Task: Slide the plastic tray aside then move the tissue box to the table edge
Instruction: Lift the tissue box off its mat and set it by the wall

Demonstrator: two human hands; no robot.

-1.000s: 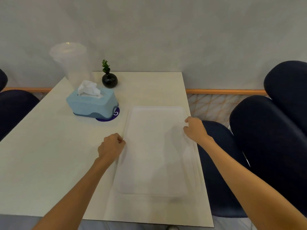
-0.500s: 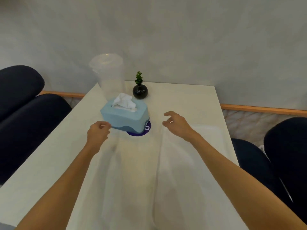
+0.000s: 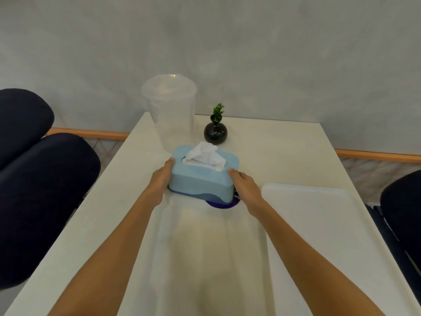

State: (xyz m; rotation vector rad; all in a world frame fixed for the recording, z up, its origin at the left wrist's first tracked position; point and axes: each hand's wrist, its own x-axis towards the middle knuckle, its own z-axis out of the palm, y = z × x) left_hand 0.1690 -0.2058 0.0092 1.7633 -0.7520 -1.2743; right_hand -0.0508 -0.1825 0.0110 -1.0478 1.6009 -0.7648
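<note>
Now we have the tissue box [image 3: 204, 176] between our two hands — a pale blue box with a darker blue base and a white tissue [image 3: 204, 153] standing up out of its top slot. Our left hand [image 3: 160, 179] is pressed flat against the box's left end, thumb up near the top corner; our right hand [image 3: 245, 185] is pressed against its right end, fingers wrapped round the near corner. So both hands are clamped on the box, one at each end. The box sits toward the middle of the white table [image 3: 284, 151], over a purple round sticker [image 3: 222, 204] whose edge peeks out under its near right corner.

Just right of our right hand lies the plastic tray [image 3: 319, 224] — white, flat, reaching along the table's right side toward its near end. Behind the box stands a tall clear plastic cup [image 3: 170, 112] with a lid, and beside that a small black round vase [image 3: 215, 133] with a green sprig [image 3: 218, 111]. Dark blue seat cushions [image 3: 41, 179] show on the left, and another dark cushion [image 3: 403, 215] on the right past the table edge.
</note>
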